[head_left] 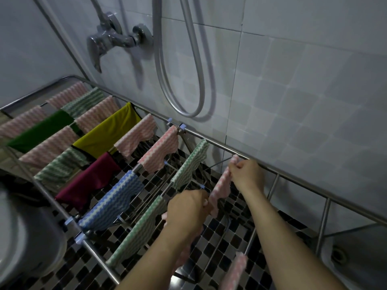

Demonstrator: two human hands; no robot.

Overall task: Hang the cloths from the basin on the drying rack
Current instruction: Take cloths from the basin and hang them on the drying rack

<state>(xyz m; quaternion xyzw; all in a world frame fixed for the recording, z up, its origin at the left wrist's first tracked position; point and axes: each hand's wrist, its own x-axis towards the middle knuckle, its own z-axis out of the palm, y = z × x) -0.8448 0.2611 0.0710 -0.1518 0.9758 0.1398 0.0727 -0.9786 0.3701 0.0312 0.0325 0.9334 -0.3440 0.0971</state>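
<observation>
A steel drying rack (pixel 293 174) runs along the tiled wall, hung with several cloths: pink, green and blue wavy ones, plus plain green, yellow and maroon ones. A pink wavy cloth (pixel 221 188) stretches over a rail near the wall. My right hand (pixel 247 174) pinches its far end by the rack's top bar. My left hand (pixel 186 210) grips its near end lower down, beside a green wavy cloth (pixel 136 235). Another pink cloth (pixel 235 271) hangs on a rail at the bottom.
A shower mixer (pixel 113 39) and hose loop (pixel 186 80) are on the wall above the rack. A grey basin (pixel 25 237) sits at the left edge. A white fixture with a drain (pixel 351 258) is at the lower right. The floor is black-and-white mosaic tile.
</observation>
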